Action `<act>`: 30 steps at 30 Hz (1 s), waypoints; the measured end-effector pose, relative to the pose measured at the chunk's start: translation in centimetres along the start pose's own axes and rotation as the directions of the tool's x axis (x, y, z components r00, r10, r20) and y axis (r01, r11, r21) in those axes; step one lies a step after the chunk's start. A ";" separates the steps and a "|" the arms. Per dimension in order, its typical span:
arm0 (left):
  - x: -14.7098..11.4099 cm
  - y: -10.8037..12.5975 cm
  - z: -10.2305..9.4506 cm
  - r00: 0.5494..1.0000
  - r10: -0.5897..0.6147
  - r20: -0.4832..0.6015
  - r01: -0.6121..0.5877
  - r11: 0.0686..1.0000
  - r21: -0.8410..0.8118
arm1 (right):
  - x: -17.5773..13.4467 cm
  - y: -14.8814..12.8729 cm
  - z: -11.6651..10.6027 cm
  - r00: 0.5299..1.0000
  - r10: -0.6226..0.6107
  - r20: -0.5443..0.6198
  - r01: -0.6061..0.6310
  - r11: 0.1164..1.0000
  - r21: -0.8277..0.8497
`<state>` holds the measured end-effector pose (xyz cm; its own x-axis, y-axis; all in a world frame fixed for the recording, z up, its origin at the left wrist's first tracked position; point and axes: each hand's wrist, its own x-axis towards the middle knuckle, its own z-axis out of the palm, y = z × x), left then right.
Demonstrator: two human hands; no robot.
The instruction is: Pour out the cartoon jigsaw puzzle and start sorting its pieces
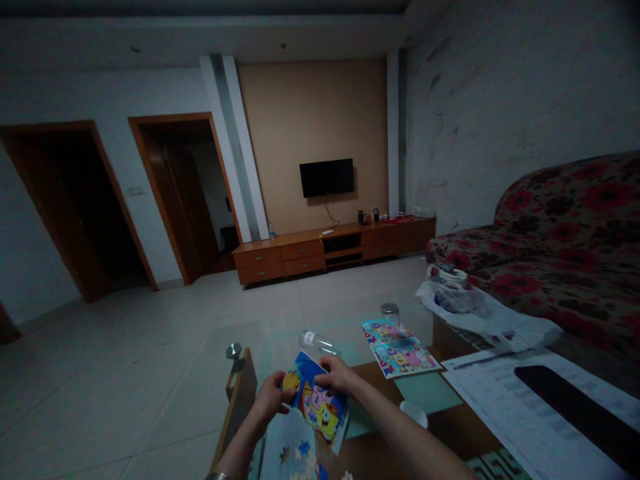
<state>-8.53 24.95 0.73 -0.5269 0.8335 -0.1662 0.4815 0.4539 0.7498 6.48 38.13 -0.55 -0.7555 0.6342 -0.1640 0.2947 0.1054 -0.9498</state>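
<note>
Between my two hands, above the glass table, is a blue cartoon picture card [325,412] with yellow and pink figures. My left hand [273,398] pinches its left edge, and my right hand [339,375] grips its upper right side with the thumb on the front. Loose jigsaw puzzle pieces [303,450] lie below the card on a pale sheet, partly cut off by the frame's bottom. Just beyond my hands a clear bottle [317,343] lies on its side. Further right, a second cartoon sheet [400,350] rests flat on the glass.
A lidded clear jar [390,312] stands behind the second sheet. On the right are a plastic bag [465,300], printed papers [500,400] and a long black object [565,400]. A white round lid or cup [413,413] sits near my right forearm. A floral sofa [575,220] borders the right.
</note>
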 end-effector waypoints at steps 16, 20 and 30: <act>-12.4 9.6 0.3 0.899 0.348 0.267 -0.048 0.683 -0.729 | -13.9 -7.4 -2.8 0.949 -0.313 -0.040 0.299 0.851 0.431; -15.6 9.2 -0.4 0.866 0.373 0.333 -0.020 0.691 -0.723 | -17.6 -7.7 -2.8 0.924 -0.382 0.003 0.361 0.875 0.322; -19.7 6.0 2.0 0.794 0.389 0.468 0.053 0.722 -0.690 | -21.8 -5.8 1.1 0.960 -0.277 -0.039 0.252 0.796 0.551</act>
<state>6.16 11.89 7.19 0.0967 0.9855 -0.1395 -0.1637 0.1540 0.9744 20.66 22.88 8.21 -0.7841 0.6097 0.1158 -0.2780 -0.1783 -0.9439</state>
